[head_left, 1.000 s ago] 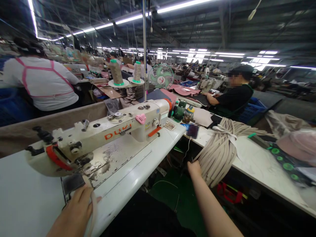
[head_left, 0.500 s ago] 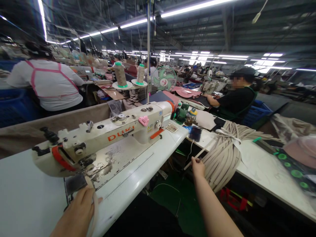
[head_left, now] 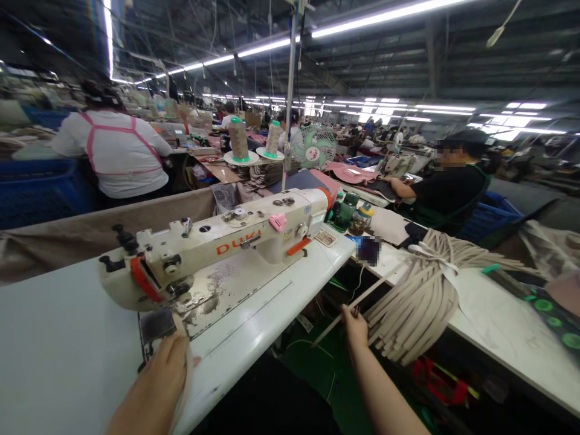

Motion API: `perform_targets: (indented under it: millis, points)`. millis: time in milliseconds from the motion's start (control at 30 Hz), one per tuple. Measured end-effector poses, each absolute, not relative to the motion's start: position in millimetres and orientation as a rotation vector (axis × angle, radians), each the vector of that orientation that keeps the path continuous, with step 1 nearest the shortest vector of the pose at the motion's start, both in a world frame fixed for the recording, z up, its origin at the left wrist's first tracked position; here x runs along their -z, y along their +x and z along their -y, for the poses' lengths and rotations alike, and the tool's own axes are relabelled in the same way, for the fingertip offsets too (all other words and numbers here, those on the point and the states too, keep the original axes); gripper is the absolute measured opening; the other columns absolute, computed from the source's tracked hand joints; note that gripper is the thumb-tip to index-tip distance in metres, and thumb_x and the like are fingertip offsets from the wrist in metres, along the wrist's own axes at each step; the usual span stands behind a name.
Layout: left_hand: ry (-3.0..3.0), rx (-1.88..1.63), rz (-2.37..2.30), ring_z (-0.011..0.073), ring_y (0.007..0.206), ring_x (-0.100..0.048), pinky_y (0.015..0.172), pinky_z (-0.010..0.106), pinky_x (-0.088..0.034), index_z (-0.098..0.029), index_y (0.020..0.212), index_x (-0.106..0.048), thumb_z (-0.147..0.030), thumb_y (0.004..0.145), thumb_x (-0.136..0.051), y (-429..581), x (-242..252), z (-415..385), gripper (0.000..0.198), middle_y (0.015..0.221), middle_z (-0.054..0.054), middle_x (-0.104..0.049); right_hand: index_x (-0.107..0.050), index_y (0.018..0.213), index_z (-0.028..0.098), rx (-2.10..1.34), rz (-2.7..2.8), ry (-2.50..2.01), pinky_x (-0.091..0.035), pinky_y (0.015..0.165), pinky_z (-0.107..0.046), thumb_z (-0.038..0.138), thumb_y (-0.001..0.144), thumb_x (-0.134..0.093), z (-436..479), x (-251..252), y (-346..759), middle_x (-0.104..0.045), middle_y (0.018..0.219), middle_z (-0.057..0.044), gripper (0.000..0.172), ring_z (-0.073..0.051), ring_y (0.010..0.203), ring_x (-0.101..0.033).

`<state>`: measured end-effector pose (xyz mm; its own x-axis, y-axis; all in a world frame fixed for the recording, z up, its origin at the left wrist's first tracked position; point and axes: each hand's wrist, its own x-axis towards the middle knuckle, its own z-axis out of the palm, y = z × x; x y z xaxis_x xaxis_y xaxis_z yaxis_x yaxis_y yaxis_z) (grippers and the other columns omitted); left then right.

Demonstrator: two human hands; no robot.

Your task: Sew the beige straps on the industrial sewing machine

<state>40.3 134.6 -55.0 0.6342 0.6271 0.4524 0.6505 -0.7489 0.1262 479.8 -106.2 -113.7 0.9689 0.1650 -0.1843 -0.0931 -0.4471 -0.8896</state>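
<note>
My left hand (head_left: 156, 380) rests on the white sewing table (head_left: 58, 338) in front of the needle of the cream sewing machine (head_left: 217, 248), closed on a beige strap (head_left: 186, 368) that runs under the presser foot. My right hand (head_left: 356, 326) reaches right over the gap between the tables and pinches one beige strip (head_left: 362, 296), drawn partly out of the tied bundle of beige strips (head_left: 421, 296) that hangs over the neighbouring table's edge.
Two thread cones (head_left: 238, 140) stand behind the machine, beside a green fan (head_left: 314, 147). A person in black (head_left: 448, 187) sits at the right table; a person in white with pink straps (head_left: 118, 151) sits far left. Green bottles (head_left: 345, 210) stand near the machine.
My right hand has taken one strip from the bundle and drawn it out leftward. The view has shifted right and down. The left hand keeps hold of the strap.
</note>
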Motion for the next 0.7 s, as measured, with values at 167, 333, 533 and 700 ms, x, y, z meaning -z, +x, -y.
perform_targets:
  millis: [167,333,533,700]
  points:
    - [-2.733,0.759,0.988,0.0302,0.110,-0.068,0.094,0.040,-0.057,-0.015,0.114,-0.055,-0.029,0.097,-0.052,42.9,64.6,-132.7,0.023,0.121,0.020,-0.064,-0.075,0.089,0.016,-0.280,0.134,-1.980,-0.049,0.064,-0.032,0.065,0.074,-0.060,101.7,97.9,492.9,-0.067,0.062,-0.002,0.054,-0.023,0.067,-0.066]
    - [-2.706,0.730,0.939,0.0304,0.110,-0.069,0.096,0.041,-0.058,-0.013,0.113,-0.059,-0.023,0.096,-0.053,40.2,67.0,-135.6,0.021,0.122,0.021,-0.064,-0.076,0.072,0.017,-0.459,0.318,-1.961,-0.050,0.061,-0.032,0.052,0.057,-0.077,93.0,101.2,459.7,-0.067,0.058,-0.003,0.039,-0.024,0.062,-0.067]
    - [-2.893,0.562,0.818,0.0268,0.118,-0.065,0.102,0.040,-0.056,-0.022,0.116,-0.065,-0.023,0.098,-0.044,31.3,41.1,-133.9,0.028,0.125,0.011,-0.067,-0.078,0.091,0.014,-0.344,0.305,-1.970,-0.046,0.054,-0.031,0.068,0.074,-0.061,92.9,74.8,477.8,-0.067,0.060,-0.004,0.059,-0.022,0.058,-0.063]
    - [-2.792,0.687,0.906,0.0273,0.117,-0.064,0.099,0.041,-0.056,-0.018,0.118,-0.065,-0.018,0.099,-0.038,34.4,29.3,-127.4,0.033,0.124,0.013,-0.066,-0.077,0.090,0.014,-0.264,0.374,-1.963,-0.045,0.053,-0.031,0.079,0.080,-0.049,87.6,47.0,477.9,-0.065,0.059,-0.005,0.071,-0.022,0.055,-0.061]
